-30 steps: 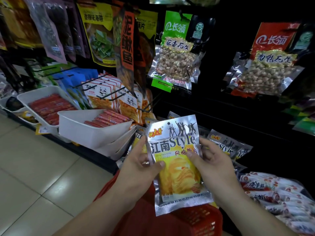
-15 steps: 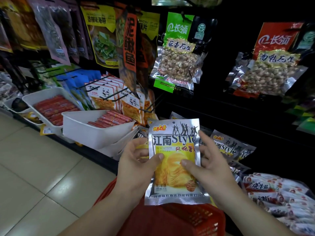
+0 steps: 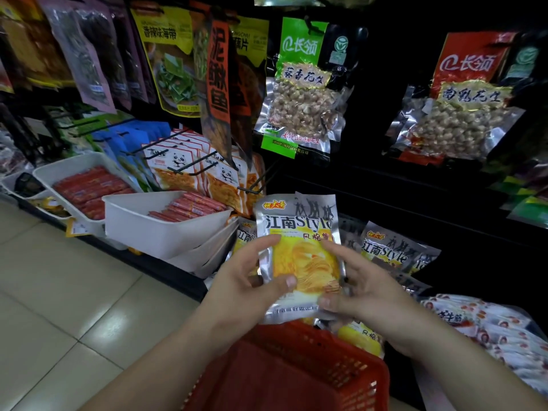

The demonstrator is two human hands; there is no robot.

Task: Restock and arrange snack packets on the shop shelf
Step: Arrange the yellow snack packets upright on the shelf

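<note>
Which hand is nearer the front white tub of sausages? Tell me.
Left. The left hand is just right of the tub; the right hand lies farther right, across the packet.

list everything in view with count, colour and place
held chip packet: one, silver and yellow, upright at centre
shelf chip packets: several, silver and yellow, behind and right of it
basket: one, red, bottom centre
tubs: several, white, low shelf left
sausages: many, red, in two tubs
panda packets: several, white and orange, on hooks above the tubs
green peanut bag: one, hanging top centre
red peanut bag: one, hanging top right
left hand: grips the held packet's left edge
right hand: grips its right edge
</note>
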